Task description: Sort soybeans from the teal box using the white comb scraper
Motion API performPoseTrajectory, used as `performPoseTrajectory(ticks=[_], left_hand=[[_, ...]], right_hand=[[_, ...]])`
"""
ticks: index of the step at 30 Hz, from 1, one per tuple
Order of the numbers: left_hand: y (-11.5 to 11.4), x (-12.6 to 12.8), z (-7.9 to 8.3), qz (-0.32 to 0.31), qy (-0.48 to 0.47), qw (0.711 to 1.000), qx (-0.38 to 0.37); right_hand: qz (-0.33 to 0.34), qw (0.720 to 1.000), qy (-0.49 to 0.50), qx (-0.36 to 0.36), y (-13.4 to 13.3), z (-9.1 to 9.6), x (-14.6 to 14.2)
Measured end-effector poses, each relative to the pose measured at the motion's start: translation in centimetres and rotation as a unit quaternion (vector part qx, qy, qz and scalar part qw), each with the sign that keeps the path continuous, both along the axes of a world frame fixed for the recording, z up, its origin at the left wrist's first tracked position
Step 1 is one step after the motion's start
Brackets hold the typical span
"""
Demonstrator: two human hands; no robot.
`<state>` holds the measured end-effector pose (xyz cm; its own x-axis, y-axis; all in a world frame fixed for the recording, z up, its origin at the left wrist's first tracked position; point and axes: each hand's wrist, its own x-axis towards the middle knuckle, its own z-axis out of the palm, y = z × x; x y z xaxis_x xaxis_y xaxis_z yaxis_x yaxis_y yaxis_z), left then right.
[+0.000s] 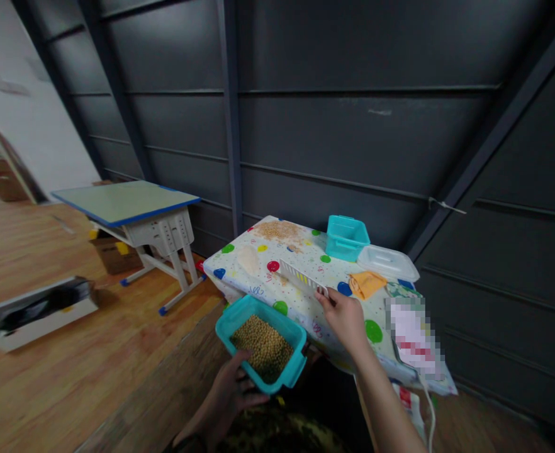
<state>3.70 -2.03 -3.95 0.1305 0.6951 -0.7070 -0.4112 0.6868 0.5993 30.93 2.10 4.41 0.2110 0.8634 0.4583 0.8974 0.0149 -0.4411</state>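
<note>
My left hand is closed on the near side of a teal plastic container at the table's front edge. Soybeans partly fill that container. Between the thumb and fingers of my right hand is one end of a flat white plastic piece with a row of slots, held out over the tabletop; its exact kind I cannot make out. Beyond it, loose soybeans and crumbs lie spread at the table's far left. A pale flat oval thing rests nearer, left of the slotted piece.
A balloon-print cloth covers the table. At its back right stand another teal container and a clear lid, with an orange cloth nearby. A blurred-out item and a white cable are at right. Another desk stands left.
</note>
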Motion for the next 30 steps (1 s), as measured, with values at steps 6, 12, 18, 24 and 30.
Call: performPoseTrajectory(ticks=[6, 12, 18, 24, 30], left_hand=[[-0.1, -0.4, 0.2, 0.012, -0.006, 1.0, 0.026], [0.1, -0.2, 1.0, 0.012, -0.003, 1.0, 0.02], [-0.1, -0.2, 1.5, 0.017, -0.003, 1.0, 0.018], [-0.1, 0.0, 2.0, 0.007, 0.011, 1.0, -0.001], [-0.2, -0.2, 1.5, 0.005, -0.01, 1.0, 0.015]], right_hand=[[0.052, 0.995, 0.082, 0.037, -2.7, -0.7, -0.4], [0.039, 0.994, 0.073, 0.071, -4.9, -1.4, -1.6], [0.027, 0.995, 0.037, 0.087, -6.4, -1.0, -2.2], [0.065, 0.992, 0.028, 0.103, -8.4, -0.7, -3.3], [0.038, 0.99, 0.037, 0.132, -8.4, -0.9, -3.6]])
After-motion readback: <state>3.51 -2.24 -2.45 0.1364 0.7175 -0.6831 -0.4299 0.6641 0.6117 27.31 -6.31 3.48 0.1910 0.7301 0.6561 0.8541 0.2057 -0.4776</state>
